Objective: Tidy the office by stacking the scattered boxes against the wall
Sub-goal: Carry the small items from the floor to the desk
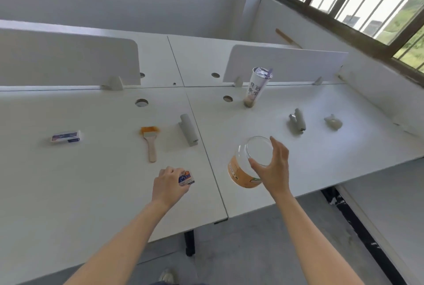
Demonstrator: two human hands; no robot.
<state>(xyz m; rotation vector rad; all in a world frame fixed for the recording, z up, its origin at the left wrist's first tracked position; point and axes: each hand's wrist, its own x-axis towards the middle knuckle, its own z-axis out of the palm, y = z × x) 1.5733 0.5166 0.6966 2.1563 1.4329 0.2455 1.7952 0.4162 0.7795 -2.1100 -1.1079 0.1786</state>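
- The left hand [168, 185] is curling its fingers round a small box [187, 178] low over the tabletop [91, 181]; I cannot tell if it is lifted.
- A second box [66, 137] is lying untouched, well apart to that hand's left.
- No stack is showing at the wall, so the task is probably only beginning.
- The right hand [274, 167], just beside the left, is gripping a tilted jar [241, 170] by its rim.
- A brush [150, 141] is lying beyond the left hand.

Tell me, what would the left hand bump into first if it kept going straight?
Probably the grey bracket, ahead of the left hand and its small box. It might just slip past; depth is unclear.
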